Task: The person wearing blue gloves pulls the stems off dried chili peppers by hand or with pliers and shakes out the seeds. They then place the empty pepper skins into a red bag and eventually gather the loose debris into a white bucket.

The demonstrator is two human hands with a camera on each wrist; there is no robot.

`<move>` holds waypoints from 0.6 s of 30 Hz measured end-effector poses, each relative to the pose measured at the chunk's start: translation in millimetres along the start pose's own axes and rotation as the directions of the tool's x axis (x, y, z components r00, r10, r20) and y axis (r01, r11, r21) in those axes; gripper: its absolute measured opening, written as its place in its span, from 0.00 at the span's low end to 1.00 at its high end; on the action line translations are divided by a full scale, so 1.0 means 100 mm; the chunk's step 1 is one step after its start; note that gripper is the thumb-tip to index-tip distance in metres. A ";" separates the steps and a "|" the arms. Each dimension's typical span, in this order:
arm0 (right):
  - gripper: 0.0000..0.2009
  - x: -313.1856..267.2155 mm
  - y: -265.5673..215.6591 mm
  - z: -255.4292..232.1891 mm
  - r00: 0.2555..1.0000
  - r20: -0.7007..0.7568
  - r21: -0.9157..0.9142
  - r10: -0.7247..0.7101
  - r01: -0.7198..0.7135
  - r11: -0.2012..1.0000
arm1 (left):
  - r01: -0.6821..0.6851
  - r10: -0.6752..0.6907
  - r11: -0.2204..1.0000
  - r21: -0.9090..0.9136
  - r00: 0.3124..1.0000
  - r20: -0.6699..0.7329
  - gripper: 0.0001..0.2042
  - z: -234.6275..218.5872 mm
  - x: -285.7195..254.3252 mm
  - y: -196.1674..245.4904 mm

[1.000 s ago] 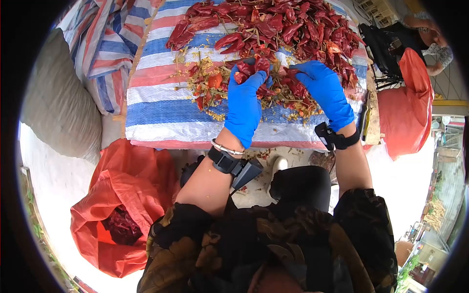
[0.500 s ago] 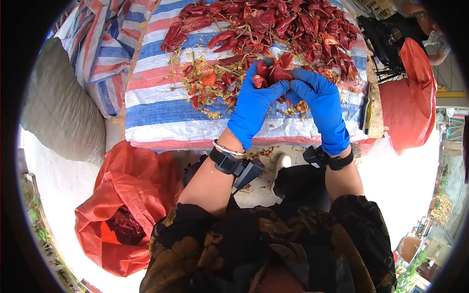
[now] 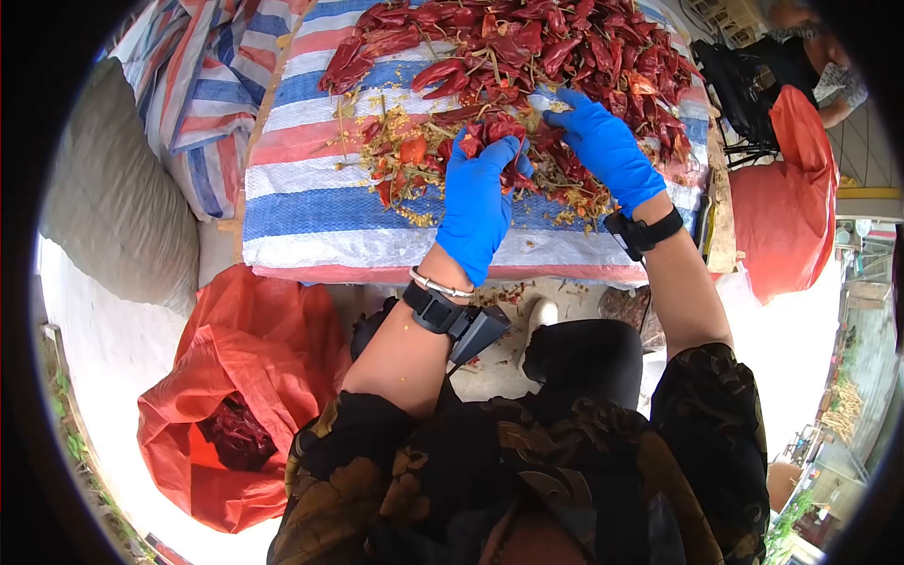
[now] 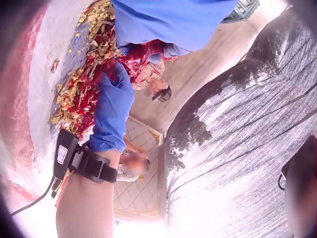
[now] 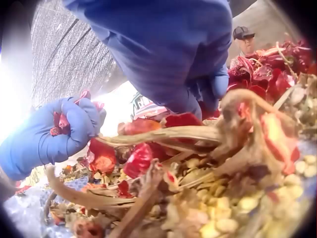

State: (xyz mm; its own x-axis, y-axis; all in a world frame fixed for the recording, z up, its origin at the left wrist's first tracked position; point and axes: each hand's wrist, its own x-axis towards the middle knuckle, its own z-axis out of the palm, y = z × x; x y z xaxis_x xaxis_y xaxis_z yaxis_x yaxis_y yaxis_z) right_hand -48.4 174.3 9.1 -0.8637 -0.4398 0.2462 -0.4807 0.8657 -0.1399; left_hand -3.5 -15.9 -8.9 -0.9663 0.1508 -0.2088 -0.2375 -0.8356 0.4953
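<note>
Blue gloves cover both hands. My left hand (image 3: 476, 207) grips dried red chili peppers (image 3: 497, 129), which poke out above its thumb and fingers. In the right wrist view the same peppers (image 5: 60, 123) show between curled fingers. My right hand (image 3: 607, 155) is apart from the left, with fingers spread at the near edge of a large heap of dried red chilies (image 3: 565, 52). Nothing shows between its fingertips in the head view. Under and between the hands lies a litter of stems, yellow seeds and torn chili bits (image 3: 400, 169).
A striped woven sheet (image 3: 330, 221) covers the table. An open red sack (image 3: 235, 367) with chilies inside stands at lower left, beside a full grey sack (image 3: 118, 198). Another red sack (image 3: 777, 217) is at the right. A person (image 3: 833, 80) sits at far right.
My hands met at the chilies half a second ago. Since then the right hand has drawn away, up and to the right, toward the heap, while the left keeps its chilies and shifts slightly left.
</note>
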 end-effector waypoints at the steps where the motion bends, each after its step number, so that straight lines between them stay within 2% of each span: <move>1: 0.20 0.00 0.02 0.02 0.999 -0.032 0.012 -0.038 0.038 0.999 | 0.009 -0.009 1.000 0.026 1.000 0.011 0.06 0.01 0.00 0.02; 2: 0.20 -0.02 0.05 0.03 0.999 -0.030 0.012 -0.040 0.040 0.999 | 0.018 -0.019 0.999 0.052 1.000 0.022 0.05 0.01 0.00 0.03; 4: 0.16 -0.02 -0.15 -0.16 0.982 -0.013 0.327 0.190 -0.175 0.929 | 0.033 -0.033 0.997 0.063 0.999 0.003 0.05 0.04 -0.02 0.05; 5: 0.16 -0.04 -0.26 -0.26 0.982 -0.013 0.326 0.189 -0.174 0.929 | 0.052 -0.051 0.996 0.078 0.999 -0.015 0.06 0.06 -0.03 0.06; 7: 0.14 -0.11 -0.51 -0.43 0.977 -0.102 0.619 0.187 -0.085 0.781 | 0.079 -0.078 0.996 0.033 0.997 -0.013 0.06 0.09 -0.04 0.08; 8: 0.14 -0.16 -0.61 -0.46 0.977 -0.102 0.618 0.186 -0.084 0.781 | 0.105 -0.105 0.994 -0.010 0.994 -0.010 0.06 0.10 -0.05 0.09; 9: 0.14 -0.20 -0.70 -0.48 0.982 -0.148 0.589 0.117 -0.008 0.808 | 0.105 -0.105 0.994 -0.011 0.994 -0.010 0.06 0.10 -0.06 0.09; 10: 0.15 -0.24 -0.75 -0.49 0.981 -0.190 0.555 0.045 0.070 0.829 | 0.137 -0.136 0.990 -0.017 0.989 0.053 0.07 0.09 -0.08 0.10; 11: 0.15 -0.27 -0.76 -0.47 0.981 -0.190 0.554 0.041 0.073 0.829 | 0.168 -0.164 0.986 -0.022 0.980 0.117 0.08 0.09 -0.09 0.11; 13: 0.19 -0.33 -0.84 -0.43 0.972 -0.213 0.439 -0.097 0.184 0.879 | 0.186 -0.174 0.981 -0.058 0.971 0.162 0.09 0.12 -0.12 0.10; 14: 0.21 -0.38 -0.88 -0.48 0.953 -0.276 0.403 -0.122 0.230 0.886 | 0.208 -0.185 0.974 -0.091 0.960 0.210 0.10 0.14 -0.12 0.10; 15: 0.21 -0.40 -0.90 -0.51 0.953 -0.276 0.403 -0.124 0.232 0.886 | 0.206 -0.184 0.974 -0.091 0.960 0.209 0.10 0.14 -0.13 0.11; 17: 0.22 -0.44 -0.90 -0.55 0.972 -0.229 0.612 -0.044 0.179 0.770 | 0.187 -0.173 0.981 -0.040 0.955 0.241 0.12 0.14 -0.14 0.12; 18: 0.15 -0.46 -0.90 -0.58 0.973 -0.232 0.670 -0.015 0.171 0.723 | 0.189 -0.175 0.981 -0.037 0.954 0.242 0.12 0.14 -0.16 0.12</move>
State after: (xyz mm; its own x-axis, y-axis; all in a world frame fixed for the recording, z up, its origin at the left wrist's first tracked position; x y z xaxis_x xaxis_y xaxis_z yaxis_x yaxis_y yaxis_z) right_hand 43.4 130.8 66.3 -0.7976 -0.3855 0.4640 -0.5966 0.3901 -0.7014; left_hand 7.5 -21.2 12.5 -0.9048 0.4180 -0.0815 -0.4122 -0.8112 0.4149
